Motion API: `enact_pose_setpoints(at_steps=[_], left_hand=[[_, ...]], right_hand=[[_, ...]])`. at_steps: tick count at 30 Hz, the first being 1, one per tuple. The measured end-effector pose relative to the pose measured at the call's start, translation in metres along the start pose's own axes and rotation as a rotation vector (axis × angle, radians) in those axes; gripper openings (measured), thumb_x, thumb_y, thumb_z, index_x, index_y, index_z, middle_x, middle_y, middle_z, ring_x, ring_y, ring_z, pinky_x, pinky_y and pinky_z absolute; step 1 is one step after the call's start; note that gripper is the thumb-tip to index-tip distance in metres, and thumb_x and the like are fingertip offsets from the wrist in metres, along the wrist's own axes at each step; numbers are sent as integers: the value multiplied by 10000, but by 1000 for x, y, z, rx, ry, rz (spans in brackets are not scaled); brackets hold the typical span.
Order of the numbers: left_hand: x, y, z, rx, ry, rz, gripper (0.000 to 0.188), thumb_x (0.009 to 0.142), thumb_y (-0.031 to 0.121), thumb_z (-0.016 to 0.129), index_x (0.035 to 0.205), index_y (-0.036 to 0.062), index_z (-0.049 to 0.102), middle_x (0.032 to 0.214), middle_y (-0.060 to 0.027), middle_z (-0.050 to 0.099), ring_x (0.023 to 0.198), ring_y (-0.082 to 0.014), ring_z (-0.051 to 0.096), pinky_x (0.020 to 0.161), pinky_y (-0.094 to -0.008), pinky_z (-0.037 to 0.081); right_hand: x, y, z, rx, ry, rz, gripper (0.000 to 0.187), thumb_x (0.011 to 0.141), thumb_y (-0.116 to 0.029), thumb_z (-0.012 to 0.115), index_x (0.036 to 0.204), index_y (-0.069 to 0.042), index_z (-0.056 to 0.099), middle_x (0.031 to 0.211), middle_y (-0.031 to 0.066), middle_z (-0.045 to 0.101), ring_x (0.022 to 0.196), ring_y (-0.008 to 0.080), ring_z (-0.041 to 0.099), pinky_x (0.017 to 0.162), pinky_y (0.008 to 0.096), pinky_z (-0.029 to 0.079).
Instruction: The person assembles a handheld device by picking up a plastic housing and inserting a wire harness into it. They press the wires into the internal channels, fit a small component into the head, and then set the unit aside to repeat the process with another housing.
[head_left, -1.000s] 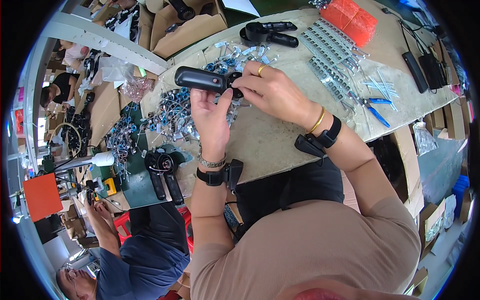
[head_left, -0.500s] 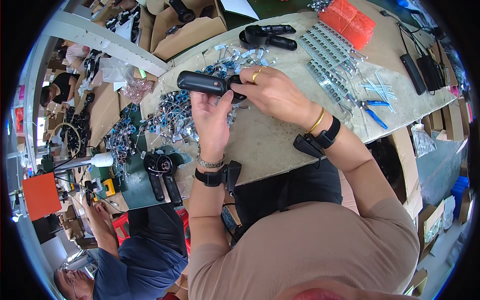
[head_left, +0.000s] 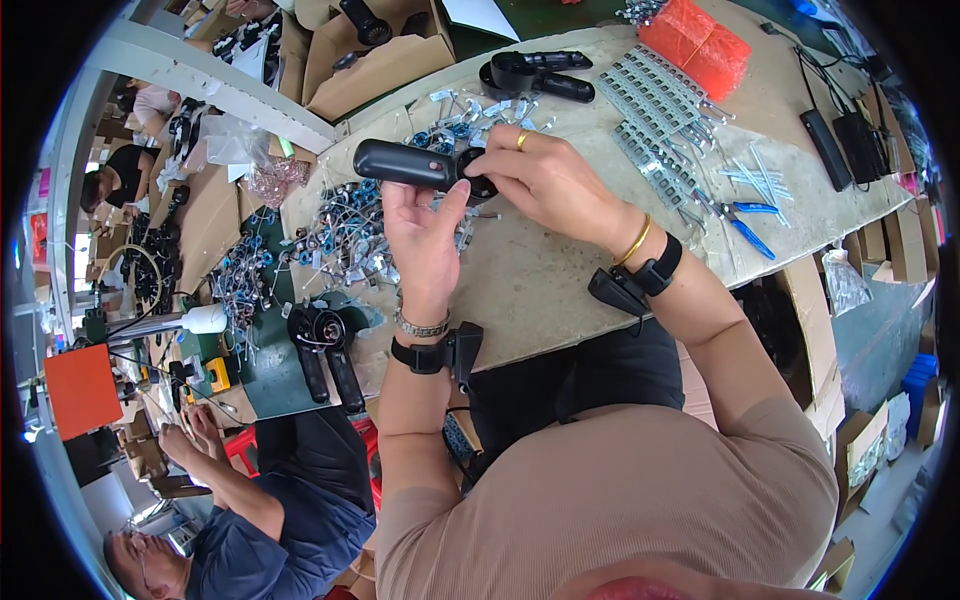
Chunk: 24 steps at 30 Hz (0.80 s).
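Observation:
My left hand (head_left: 425,235) is closed around a black plastic housing (head_left: 402,165), thumb on top. It has a long rounded handle pointing left and a round, ring-like head, much like a handheld fan's shell. My right hand (head_left: 545,185) pinches at the round head, thumb and fingertips together inside its rim; whatever they hold there is hidden. Beneath and beyond the housing lies a heap of small wired parts (head_left: 345,235), with blue rings and white connectors. More of them (head_left: 470,115) lie just behind my hands.
Similar black housings lie at the back (head_left: 535,75) and front left (head_left: 325,350). Right of my hands are a panel of small boards (head_left: 650,110), blue-handled pliers (head_left: 750,230), white sticks (head_left: 760,180) and an orange-red bag (head_left: 695,45). Another person (head_left: 250,530) works at left, near an open carton (head_left: 375,75) behind.
My right hand's fingers have shifted slightly and curled more at the round head. The housing stays in place in my left hand. The other person's hands have lifted and moved.

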<state>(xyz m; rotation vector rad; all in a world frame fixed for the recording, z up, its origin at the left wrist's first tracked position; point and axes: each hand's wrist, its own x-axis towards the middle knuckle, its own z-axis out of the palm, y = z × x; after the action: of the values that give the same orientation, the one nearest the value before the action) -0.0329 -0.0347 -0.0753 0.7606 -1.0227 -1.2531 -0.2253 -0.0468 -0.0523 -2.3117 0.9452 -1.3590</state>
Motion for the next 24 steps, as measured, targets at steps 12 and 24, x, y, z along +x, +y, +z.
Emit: enact_pose_setpoints(at_steps=[12,24], left_hand=[[-1,2,-1,-15,121,86,398,892,-121,727,1216,47,568,1182,-48,629,1058,-119,620,842,-269,561],[-2,5,3,-152,101,-8,294,946,-80,696,1179,65,589,1149,-50,661,1034,-133,666,835,-296,609]], right_hand=[[3,-2,6,325,82,264,252,933,7,705,1182,-16,738,976,80,660,820,203,648,753,288,551],[0,-4,2,122,100,85,181,900,18,744,1074,-21,768,1106,94,700,1009,249,684,853,332,573]])
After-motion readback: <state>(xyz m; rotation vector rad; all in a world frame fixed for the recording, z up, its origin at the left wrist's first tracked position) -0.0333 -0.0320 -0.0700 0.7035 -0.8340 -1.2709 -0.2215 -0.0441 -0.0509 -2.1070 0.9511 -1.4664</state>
